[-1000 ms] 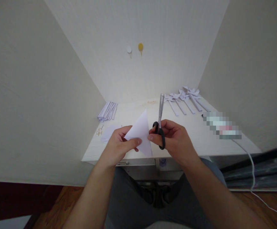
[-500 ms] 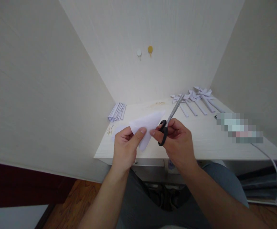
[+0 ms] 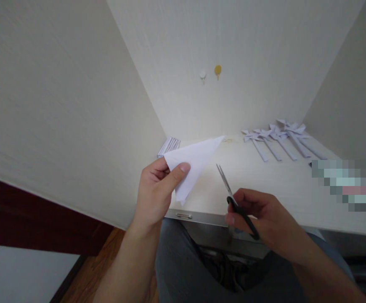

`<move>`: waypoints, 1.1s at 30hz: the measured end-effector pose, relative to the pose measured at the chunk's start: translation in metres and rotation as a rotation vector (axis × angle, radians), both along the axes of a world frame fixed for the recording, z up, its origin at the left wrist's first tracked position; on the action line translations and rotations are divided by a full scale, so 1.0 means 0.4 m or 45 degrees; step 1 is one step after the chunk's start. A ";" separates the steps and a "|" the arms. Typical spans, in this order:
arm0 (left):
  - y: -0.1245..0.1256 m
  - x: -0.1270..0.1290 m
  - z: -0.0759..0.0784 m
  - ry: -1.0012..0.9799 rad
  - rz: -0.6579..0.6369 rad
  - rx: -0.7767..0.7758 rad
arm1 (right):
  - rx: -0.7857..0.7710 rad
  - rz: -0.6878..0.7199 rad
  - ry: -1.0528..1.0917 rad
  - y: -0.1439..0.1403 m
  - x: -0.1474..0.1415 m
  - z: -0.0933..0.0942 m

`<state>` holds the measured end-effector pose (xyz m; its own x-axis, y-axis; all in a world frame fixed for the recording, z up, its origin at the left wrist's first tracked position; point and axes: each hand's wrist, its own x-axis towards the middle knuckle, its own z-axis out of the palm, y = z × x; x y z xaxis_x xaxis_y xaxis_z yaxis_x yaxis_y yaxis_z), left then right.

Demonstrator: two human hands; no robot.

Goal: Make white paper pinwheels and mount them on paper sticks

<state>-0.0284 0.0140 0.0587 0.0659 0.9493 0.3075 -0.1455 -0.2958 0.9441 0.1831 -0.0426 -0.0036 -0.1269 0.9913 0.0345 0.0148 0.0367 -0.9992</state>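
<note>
Between the thumb and fingers of my left hand [image 3: 157,189] is a folded white sheet of paper [image 3: 198,158], roughly triangular, its long tip pointing up and right. My right hand [image 3: 261,219] is closed around the black handles of a pair of scissors [image 3: 230,191]. The blades point up and left, nearly together, a short way from the paper's right edge and not touching it. Behind the paper, partly covered by it, lies a bundle of thin rolled paper sticks [image 3: 169,146].
Several white paper pinwheels [image 3: 277,134] on paper sticks lie at the back right of the white desk [image 3: 284,181]. A blurred-out object [image 3: 343,181] sits at the right. Two hooks, one yellow [image 3: 218,70] and one white [image 3: 202,75], are on the back wall. A drawer handle [image 3: 184,216] shows below the desk edge.
My right hand has moved away from the paper, down and right, and the scissors now tilt up-left instead of up-right. My left hand still holds the paper. The view has shifted left.
</note>
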 end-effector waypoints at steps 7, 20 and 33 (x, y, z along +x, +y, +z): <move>-0.031 0.000 0.037 0.025 0.028 0.070 | -0.035 0.122 -0.144 -0.033 -0.016 0.015; -0.044 0.008 0.029 0.073 0.057 0.076 | 0.007 0.086 -0.173 -0.038 -0.015 0.010; -0.036 0.012 0.028 -0.069 -0.109 -0.035 | -0.076 0.115 -0.164 -0.037 -0.015 0.030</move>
